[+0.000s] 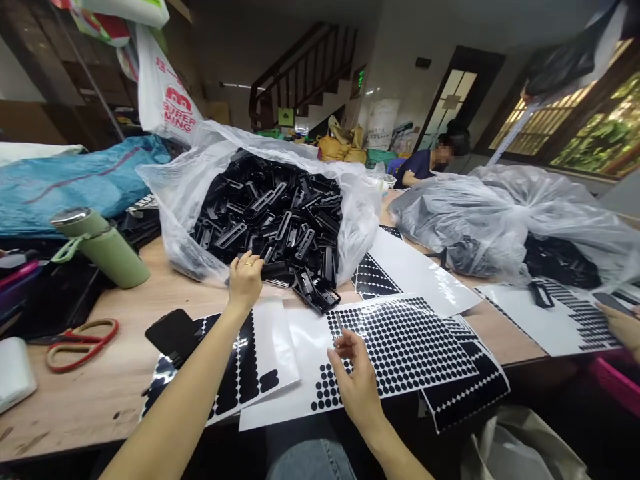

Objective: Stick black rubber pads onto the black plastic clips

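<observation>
My left hand (246, 277) is at the front edge of a clear plastic bag (183, 233), with bent fingers against the heap of black plastic parts (270, 207). Its fingertips are hidden, so what they grip does not show. My right hand (357, 383) hovers over a white sheet of round black stickers (410, 347), its thumb and curled fingers apart with nothing visible between them. Some dots are gone from the sheet's left part. Under my left forearm lies another sheet with longer black stickers (247, 363). A few black parts (315, 290) spill out beside the bag.
On the left are red-handled scissors (83, 343), a green flask (103, 247) and a flat black object (173, 333). A second plastic bag (460, 217) stands right. Another person's hand (620, 323) is at the right edge; a further person (425, 163) sits behind the table.
</observation>
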`<action>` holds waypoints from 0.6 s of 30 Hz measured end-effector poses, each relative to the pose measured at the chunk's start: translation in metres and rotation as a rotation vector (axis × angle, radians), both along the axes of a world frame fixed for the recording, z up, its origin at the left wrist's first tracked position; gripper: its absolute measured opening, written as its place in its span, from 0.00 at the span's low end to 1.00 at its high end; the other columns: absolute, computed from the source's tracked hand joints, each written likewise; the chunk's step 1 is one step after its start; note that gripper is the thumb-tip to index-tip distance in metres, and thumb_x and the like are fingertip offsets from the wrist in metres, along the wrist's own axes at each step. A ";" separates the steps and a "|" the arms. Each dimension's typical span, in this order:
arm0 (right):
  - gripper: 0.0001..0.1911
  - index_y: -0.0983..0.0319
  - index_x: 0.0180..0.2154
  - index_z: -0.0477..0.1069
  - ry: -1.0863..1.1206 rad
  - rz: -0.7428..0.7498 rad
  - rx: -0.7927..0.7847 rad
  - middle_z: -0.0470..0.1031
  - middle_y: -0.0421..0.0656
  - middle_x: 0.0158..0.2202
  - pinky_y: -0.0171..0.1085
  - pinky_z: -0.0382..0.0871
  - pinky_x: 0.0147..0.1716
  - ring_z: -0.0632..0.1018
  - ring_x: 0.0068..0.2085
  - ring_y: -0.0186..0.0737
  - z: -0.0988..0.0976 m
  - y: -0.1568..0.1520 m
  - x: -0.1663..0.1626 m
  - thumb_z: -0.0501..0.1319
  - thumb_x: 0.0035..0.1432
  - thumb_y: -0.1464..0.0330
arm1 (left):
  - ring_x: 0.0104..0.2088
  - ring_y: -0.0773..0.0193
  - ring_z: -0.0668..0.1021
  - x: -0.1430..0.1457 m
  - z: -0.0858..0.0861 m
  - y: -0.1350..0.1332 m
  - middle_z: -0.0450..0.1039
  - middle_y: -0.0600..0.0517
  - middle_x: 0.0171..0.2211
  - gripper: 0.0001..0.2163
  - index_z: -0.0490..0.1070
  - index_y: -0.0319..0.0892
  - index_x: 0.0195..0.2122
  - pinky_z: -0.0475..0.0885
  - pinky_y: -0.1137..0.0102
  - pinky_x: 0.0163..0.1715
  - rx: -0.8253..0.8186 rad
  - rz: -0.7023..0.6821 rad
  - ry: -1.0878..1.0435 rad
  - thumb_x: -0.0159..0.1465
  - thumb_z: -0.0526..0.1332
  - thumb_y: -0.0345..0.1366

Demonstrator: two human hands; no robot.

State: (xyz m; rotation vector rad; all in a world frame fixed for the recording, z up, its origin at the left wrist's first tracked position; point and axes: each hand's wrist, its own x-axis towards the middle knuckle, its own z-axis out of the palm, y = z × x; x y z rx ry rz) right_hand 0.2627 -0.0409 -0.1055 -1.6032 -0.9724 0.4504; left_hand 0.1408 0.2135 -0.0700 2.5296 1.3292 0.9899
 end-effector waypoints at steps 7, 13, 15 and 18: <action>0.46 0.55 0.60 0.43 -0.253 0.340 0.216 0.60 0.50 0.55 0.51 0.60 0.53 0.64 0.56 0.48 0.031 0.016 0.005 0.67 0.46 0.63 | 0.16 0.68 0.69 -0.027 0.021 -0.128 0.68 0.52 0.18 0.11 0.73 0.38 0.33 0.64 0.73 0.17 -1.378 -0.470 -0.334 0.55 0.61 0.41; 0.49 0.57 0.62 0.39 0.256 0.421 0.090 0.70 0.37 0.32 0.40 0.70 0.39 0.75 0.34 0.36 0.031 0.014 -0.015 0.66 0.45 0.63 | 0.33 0.61 0.77 -0.051 0.017 -0.165 0.74 0.45 0.38 0.18 0.71 0.42 0.46 0.72 0.71 0.30 -1.495 -0.459 -0.794 0.58 0.58 0.46; 0.47 0.58 0.61 0.42 0.345 0.353 0.053 0.70 0.38 0.32 0.39 0.70 0.37 0.74 0.33 0.36 0.027 0.017 -0.020 0.66 0.45 0.63 | 0.41 0.56 0.76 -0.055 0.016 -0.167 0.72 0.46 0.44 0.19 0.70 0.44 0.47 0.73 0.67 0.36 -1.407 -0.412 -0.905 0.56 0.62 0.43; 0.40 0.58 0.57 0.52 0.330 0.165 0.028 0.68 0.45 0.44 0.37 0.70 0.37 0.73 0.39 0.38 0.028 0.019 -0.021 0.66 0.44 0.61 | 0.37 0.54 0.77 -0.059 0.010 -0.170 0.74 0.45 0.39 0.15 0.72 0.40 0.41 0.75 0.66 0.28 -1.413 -0.234 -0.942 0.53 0.65 0.38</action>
